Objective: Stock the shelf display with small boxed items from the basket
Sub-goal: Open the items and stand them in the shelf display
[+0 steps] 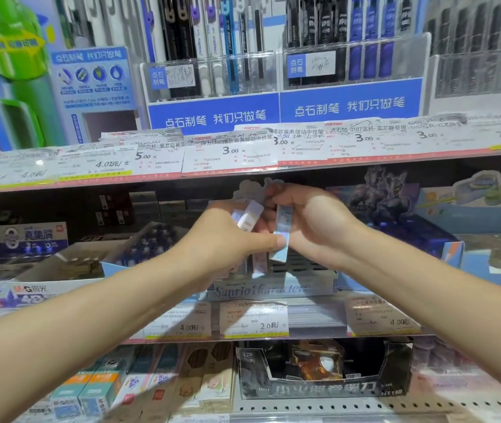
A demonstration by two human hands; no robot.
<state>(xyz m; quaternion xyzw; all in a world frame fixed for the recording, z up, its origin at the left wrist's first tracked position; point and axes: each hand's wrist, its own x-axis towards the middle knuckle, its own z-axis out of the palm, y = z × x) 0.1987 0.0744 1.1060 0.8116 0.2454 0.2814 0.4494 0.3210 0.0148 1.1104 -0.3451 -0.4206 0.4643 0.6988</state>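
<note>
Both hands raised at mid shelf, over pale blue cardboard display tray w/ "Sanrio characters" script on front (273, 290). Left hand (227, 239) grasps a bunch of small slim pastel boxes w/ shiny holographic ends (247, 219), fingers curled round them; lower ends of boxes reach down toward tray's slotted insert. Right hand (313, 221) pinches one slim iridescent box (281, 233) betw. thumb and fingers, box near upright, just beside left-hand bunch and touching left fingertips. Tray sits on shelf edge above white price label marked 2.0 (253, 320). Upper shelf: clear acrylic pen racks w/ blue signs (349, 106). Lower shelf: black open carton (325, 386). Basket not in view.
</note>
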